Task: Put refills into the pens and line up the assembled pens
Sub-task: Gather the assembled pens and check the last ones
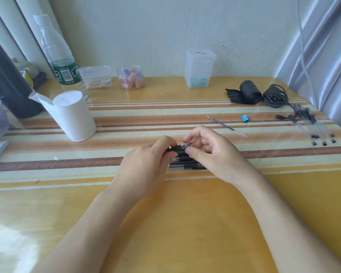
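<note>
Mid-task, by the look of it. Far right of the pile (185, 164), near the desk (185, 223) edge, a row (313, 127) of clear-barrelled pens lies roughly side by side, which I take as the finished lot, though whether each has ink inside is too small to tell. The pile itself, several dark pens stacked flat, sits partly hidden under both hands; assembled or not, cannot say. One loose refill (221, 123) lies beyond and right of the pile, untouched, with a blue clip (245, 118) just past it. So at least one pen is probably left to fill, plus lining up whatever the pile holds.

Grips, both narrow and closed on the same pen (180, 147), held just above the pile's far edge:
- Left hand (146, 164) – fingers curled round the black sleeve, steadying it.
- Right hand (211, 154) – thumb and forefinger pinch the tip end, other fingers loosely curled clear of it. The metal point shows between them.

Likely seating or screwing the nose of this pen.
</note>
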